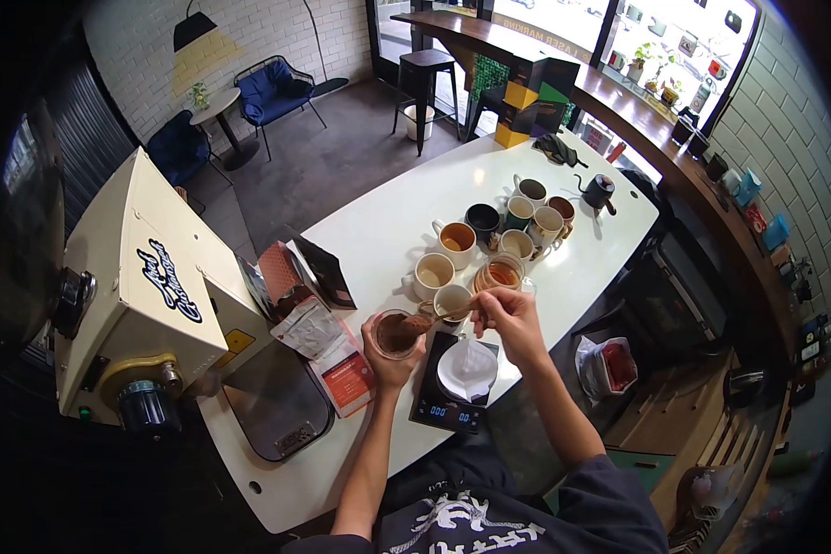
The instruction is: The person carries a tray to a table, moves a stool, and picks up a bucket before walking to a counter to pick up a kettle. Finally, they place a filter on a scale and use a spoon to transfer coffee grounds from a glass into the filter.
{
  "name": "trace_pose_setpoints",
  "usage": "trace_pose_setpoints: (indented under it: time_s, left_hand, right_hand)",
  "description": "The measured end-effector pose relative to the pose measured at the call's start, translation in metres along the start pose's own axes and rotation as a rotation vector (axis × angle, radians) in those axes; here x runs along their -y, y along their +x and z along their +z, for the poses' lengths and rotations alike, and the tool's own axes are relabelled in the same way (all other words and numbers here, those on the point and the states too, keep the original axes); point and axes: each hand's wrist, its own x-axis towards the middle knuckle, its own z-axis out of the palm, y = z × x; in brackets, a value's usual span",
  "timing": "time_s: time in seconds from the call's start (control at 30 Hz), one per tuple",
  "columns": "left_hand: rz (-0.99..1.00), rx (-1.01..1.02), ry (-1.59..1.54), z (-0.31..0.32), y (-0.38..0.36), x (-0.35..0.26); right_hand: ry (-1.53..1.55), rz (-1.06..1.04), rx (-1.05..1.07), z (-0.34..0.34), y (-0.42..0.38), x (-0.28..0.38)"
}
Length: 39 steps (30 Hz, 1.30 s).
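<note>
My left hand [396, 367] is wrapped round a jar [393, 333] of brown powder, held up near the table's front edge. Pinched in my right hand [510, 320] is a spoon [446, 315], tilted toward the jar. Its bowl carries a heap of brown powder just at the jar's rim. Below and between my hands, a white paper filter [475, 366] sits in a white dish [452, 374] on a black digital scale [445, 413]. The scale's lit digits seem to read zero. A pale mug [451, 302] stands right behind the spoon.
Several mugs, including an orange-lined one [456, 237], crowd the white table [379, 217] beyond my hands. A gooseneck kettle [598, 191] stands farther back. To my left are coffee bags [342, 374], a dark tray [279, 406] and a large cream machine [143, 295].
</note>
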Motion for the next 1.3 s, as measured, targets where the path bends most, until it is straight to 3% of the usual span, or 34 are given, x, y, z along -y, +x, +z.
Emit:
trace_pose_setpoints:
  time_s: [0.47, 0.73, 1.03, 1.3]
  left_hand:
    - [0.036, -0.003, 0.056, -0.003, 0.002, 0.002]
    - [0.041, -0.004, 0.125, -0.004, 0.001, 0.000]
    - [0.029, -0.002, 0.121, -0.003, 0.001, -0.002]
    - [0.026, 0.005, 0.124, -0.004, 0.001, -0.003]
  right_hand:
    - [-0.128, -0.044, -0.170, -0.049, -0.071, 0.027]
    - [-0.306, -0.039, -0.115, -0.044, -0.086, 0.012]
    - [-0.572, -0.222, 0.040, -0.040, -0.091, 0.022]
    - [-0.545, -0.312, -0.048, -0.034, -0.088, 0.035]
